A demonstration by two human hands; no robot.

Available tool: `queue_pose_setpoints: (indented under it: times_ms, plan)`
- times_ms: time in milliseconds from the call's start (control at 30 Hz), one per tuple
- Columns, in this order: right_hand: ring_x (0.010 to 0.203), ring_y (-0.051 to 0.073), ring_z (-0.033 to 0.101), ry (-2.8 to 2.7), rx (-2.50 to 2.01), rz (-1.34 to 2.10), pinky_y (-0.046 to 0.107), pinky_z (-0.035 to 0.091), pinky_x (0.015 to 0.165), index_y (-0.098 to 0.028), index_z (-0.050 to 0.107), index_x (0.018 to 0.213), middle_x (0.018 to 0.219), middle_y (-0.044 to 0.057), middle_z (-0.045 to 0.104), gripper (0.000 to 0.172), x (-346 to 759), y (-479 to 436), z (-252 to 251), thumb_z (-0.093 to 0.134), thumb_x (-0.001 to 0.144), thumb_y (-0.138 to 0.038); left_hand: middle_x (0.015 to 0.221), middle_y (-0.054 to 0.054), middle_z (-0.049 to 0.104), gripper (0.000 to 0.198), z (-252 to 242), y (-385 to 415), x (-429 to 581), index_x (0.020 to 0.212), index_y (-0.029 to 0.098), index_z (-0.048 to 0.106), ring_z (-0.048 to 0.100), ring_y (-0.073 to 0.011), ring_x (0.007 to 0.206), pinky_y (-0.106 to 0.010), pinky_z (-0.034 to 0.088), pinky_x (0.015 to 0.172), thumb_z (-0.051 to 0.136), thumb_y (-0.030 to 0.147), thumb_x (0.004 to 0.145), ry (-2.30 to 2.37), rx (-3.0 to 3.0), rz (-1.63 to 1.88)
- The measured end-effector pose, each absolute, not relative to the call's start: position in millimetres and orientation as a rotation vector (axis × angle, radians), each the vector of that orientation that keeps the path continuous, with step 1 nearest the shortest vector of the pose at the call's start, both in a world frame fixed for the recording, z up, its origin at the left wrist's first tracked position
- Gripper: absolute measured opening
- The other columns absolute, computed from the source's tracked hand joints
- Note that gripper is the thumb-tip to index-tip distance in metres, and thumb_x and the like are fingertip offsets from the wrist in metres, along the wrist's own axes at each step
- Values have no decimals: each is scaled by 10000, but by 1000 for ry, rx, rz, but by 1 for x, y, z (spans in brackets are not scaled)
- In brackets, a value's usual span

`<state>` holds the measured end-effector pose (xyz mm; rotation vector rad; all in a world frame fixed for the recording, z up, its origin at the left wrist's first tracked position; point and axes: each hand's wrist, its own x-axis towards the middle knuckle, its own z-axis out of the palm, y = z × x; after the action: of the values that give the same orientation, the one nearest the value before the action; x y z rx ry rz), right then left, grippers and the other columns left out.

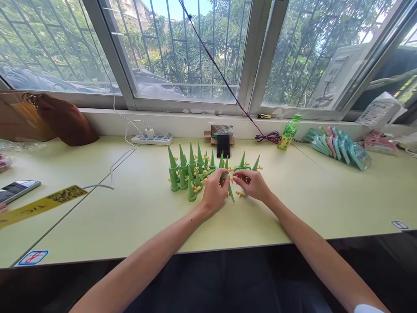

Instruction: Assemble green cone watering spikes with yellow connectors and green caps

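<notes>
My left hand [214,191] is closed around a green cone-shaped spike [230,191] whose tip points down toward the table. My right hand [252,183] pinches a small yellow part at the spike's top end. Just behind and to the left stand several upright green spikes [184,171] with yellow fittings. Some more green spikes [247,163] lie behind my right hand. A loose yellow piece [240,194] lies on the pale green table [137,217] between my hands.
A dark phone [223,145] stands behind the spikes. A white power strip [151,139] with cable, a green bottle [288,131], coiled wires [267,138], teal and pink clips [339,145], a brown bag [65,119], a phone [18,189] and a yellow strip [42,204] lie around.
</notes>
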<state>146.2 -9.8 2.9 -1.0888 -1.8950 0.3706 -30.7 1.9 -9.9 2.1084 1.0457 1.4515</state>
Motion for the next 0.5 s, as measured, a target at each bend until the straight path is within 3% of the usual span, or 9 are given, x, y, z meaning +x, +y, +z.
queue_pose_setpoints:
  times_ms: [200, 400, 500]
  plan:
    - [535, 125, 459, -1928, -1063, 390, 276, 387, 534, -188, 686, 896, 697, 26, 650, 256, 146, -8, 1, 571, 933, -414, 860, -17, 652, 79, -9, 1, -31, 959, 189, 584, 531, -101, 602, -248, 445, 625, 553, 246, 915, 1061, 2115, 1450]
    - [487, 114, 410, -1960, -1129, 342, 272, 333, 517, -186, 548, 576, 509, -8, 498, 502, 147, -8, 2, 472, 981, -473, 854, -11, 658, 80, -10, 0, -30, 958, 188, 586, 519, -88, 562, -243, 441, 617, 559, 244, 909, 1040, 2122, 1447]
    - [491, 106, 420, -1939, -1110, 375, 262, 352, 517, -173, 647, 736, 560, -7, 558, 379, 147, -9, 4, 524, 963, -452, 846, -10, 652, 80, -10, 0, -30, 955, 186, 585, 522, -89, 572, -241, 442, 617, 558, 246, 909, 1041, 2120, 1453]
